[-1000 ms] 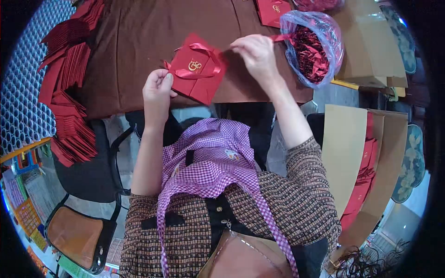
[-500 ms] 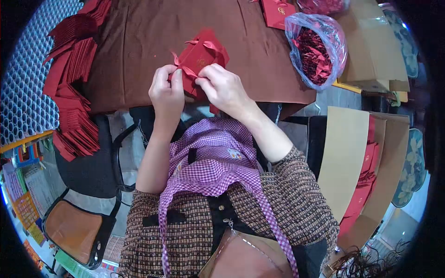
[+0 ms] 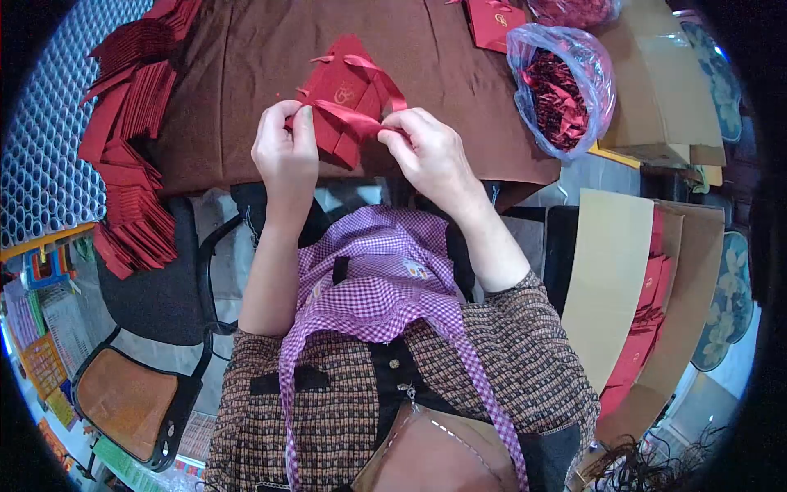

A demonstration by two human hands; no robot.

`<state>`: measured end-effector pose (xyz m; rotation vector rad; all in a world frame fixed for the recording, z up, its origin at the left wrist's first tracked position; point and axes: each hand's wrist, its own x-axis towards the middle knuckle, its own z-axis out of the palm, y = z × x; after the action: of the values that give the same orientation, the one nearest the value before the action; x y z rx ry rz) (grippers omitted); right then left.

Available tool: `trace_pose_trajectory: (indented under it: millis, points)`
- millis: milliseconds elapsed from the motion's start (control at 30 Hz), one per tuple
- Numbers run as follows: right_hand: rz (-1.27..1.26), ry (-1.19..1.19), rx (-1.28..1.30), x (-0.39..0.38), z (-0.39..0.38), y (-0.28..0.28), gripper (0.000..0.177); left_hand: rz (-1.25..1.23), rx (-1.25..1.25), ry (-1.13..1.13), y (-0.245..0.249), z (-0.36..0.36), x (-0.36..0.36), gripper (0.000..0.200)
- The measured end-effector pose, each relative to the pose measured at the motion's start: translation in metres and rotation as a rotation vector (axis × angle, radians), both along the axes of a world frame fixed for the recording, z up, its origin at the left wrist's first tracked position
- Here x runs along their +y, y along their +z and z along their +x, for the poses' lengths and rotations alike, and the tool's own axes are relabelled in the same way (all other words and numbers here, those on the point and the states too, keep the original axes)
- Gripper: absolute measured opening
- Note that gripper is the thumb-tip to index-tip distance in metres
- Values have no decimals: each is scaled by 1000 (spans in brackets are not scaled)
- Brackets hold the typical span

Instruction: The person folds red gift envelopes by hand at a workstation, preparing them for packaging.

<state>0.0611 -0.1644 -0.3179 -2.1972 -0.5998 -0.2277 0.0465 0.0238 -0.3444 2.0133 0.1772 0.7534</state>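
A small red paper gift bag with a gold emblem is held over the near part of the brown-covered table. My left hand pinches the bag's left edge, where one end of a red ribbon comes out. My right hand is closed on the same ribbon to the right of the bag, and the ribbon stretches flat across the front between both hands. Another stretch of ribbon loops from the bag's top down toward my right fingers.
Stacks of folded red bags line the table's left side. At right stands a clear plastic bag of red ribbon pieces, near a finished-looking red bag. An open cardboard box with red bags is lower right; a chair is lower left.
My right hand has moved to the right, drawing the ribbon out long and taut across the bag. The bag's front now shows more fully. My left hand has shifted slightly left.
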Motion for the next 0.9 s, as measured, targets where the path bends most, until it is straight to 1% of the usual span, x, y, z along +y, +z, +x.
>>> trace_pose_trajectory:
  millis: [33,67,133,167,200,267,300,333,400,467,500,533,600,633,667,700,767,867,900]
  points:
    - [26,-21,-146,4,-2,-2,16,-63,47,12,4,0,0,11]
    - [-7,0,-177,9,-7,1,24,-62,46,11,6,0,-1,11]
    - [8,-1,-147,24,-19,6,34,-83,26,-34,11,-1,-5,13]
    - [-43,26,-261,28,-20,0,45,-108,41,-56,15,-2,-9,14]
    - [-93,27,-260,33,-21,-5,48,-107,39,-58,19,-3,-12,14]
    - [-53,25,-262,37,-17,-10,50,39,6,-97,26,-6,-17,15]
    - [-52,25,-262,36,-15,-10,50,44,17,-112,31,-9,-20,16]
    - [-4,37,-257,36,-13,-9,47,44,18,-114,31,-10,-20,16]
    - [42,49,-255,33,-9,-3,45,166,-24,-108,32,-10,-19,16]
    - [209,47,-86,27,-7,7,41,206,-34,-110,32,-10,-18,16]
    - [177,-21,-92,27,-2,4,37,247,-44,-114,31,-11,-19,16]
    - [174,-25,-92,27,2,2,37,244,-44,-119,31,-11,-22,16]
    - [22,-57,-84,26,12,-1,30,331,-129,-106,28,-10,-26,14]
    - [17,-18,-88,25,18,-9,19,329,-129,-107,26,-10,-27,14]
    - [16,-18,-88,23,17,-12,19,377,-138,-92,24,-10,-27,14]
    - [78,33,-48,22,14,-9,16,426,-146,-74,23,-9,-26,13]
    - [185,98,53,22,8,-5,11,437,-137,-73,19,-9,-24,13]
    - [214,107,138,15,9,-11,10,439,-125,-85,16,-11,-24,13]
    - [196,118,96,14,9,-11,9,427,-122,-88,16,-11,-25,13]
